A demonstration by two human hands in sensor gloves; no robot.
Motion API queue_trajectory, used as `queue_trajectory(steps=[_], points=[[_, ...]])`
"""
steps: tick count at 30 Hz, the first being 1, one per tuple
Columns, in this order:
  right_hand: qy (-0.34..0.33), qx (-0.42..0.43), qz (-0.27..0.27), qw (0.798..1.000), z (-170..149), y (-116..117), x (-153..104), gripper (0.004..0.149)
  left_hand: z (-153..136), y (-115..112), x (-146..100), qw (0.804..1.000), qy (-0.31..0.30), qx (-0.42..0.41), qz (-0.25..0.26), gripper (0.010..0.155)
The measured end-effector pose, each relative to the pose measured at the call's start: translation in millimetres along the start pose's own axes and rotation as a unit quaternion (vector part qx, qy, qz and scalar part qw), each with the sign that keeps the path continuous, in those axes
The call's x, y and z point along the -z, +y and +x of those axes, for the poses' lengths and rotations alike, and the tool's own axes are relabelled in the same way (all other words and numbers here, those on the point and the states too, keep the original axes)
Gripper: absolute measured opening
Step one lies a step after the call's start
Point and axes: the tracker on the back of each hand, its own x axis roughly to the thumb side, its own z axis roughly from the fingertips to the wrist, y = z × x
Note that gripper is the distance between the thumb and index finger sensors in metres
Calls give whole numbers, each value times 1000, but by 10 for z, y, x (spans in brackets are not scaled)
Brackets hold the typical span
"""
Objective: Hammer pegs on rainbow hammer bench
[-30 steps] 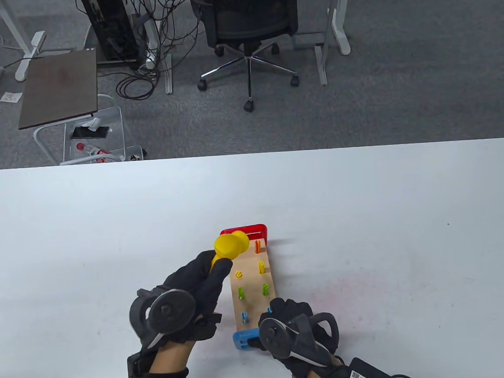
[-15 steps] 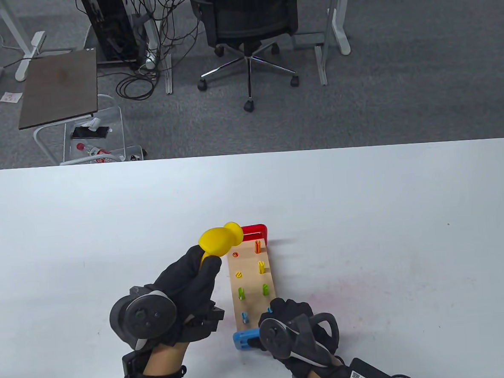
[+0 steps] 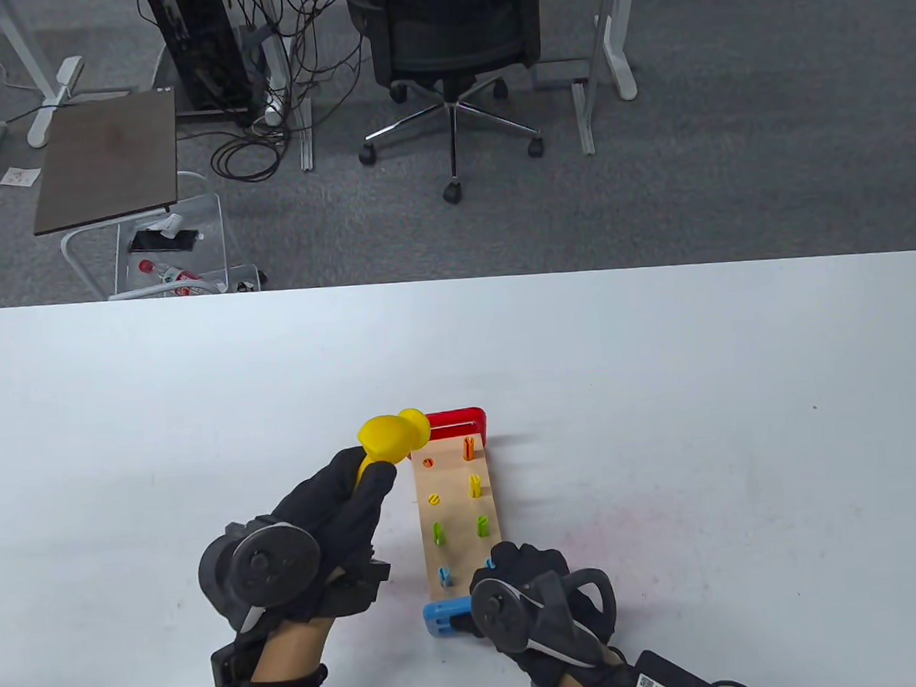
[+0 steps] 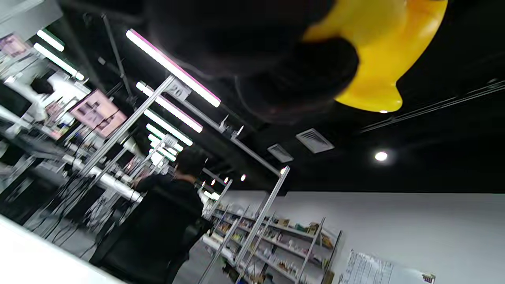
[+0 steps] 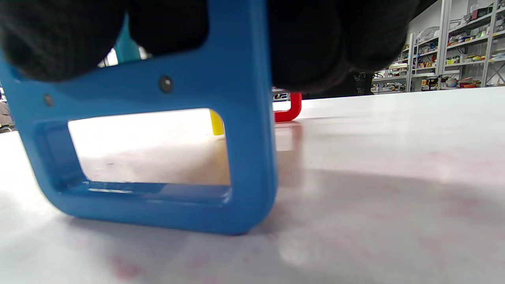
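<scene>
The left hand (image 3: 336, 514) grips the yellow hammer (image 3: 390, 437) raised beside the bench (image 3: 457, 514), whose near blue end the right hand (image 3: 531, 579) holds down — by my reading two far-left pegs sit flush, the taller ones remain.

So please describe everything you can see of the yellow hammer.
The yellow hammer looks like smooth, glossy plastic, with a rounded, flared head. The left hand grips its handle, so only a short yellow part shows above the fingers. It is raised, its head beside the bench's far left corner, near the red end. It touches only the glove.
</scene>
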Motion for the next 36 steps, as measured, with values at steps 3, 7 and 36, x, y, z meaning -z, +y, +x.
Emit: queue_trajectory(steps=[3,7,36], points=[[0,0,0,1000,0,-1,0,44,-127,-301,-74,998,3,37,-55,72],[1,-1,1,1000,3,-2,3,43,-443,-904,-389,877,132,202,-415,74],[-1,1,2,1000,3,-4,5,43,386,539,-2,994,-49,-46,86,74]])
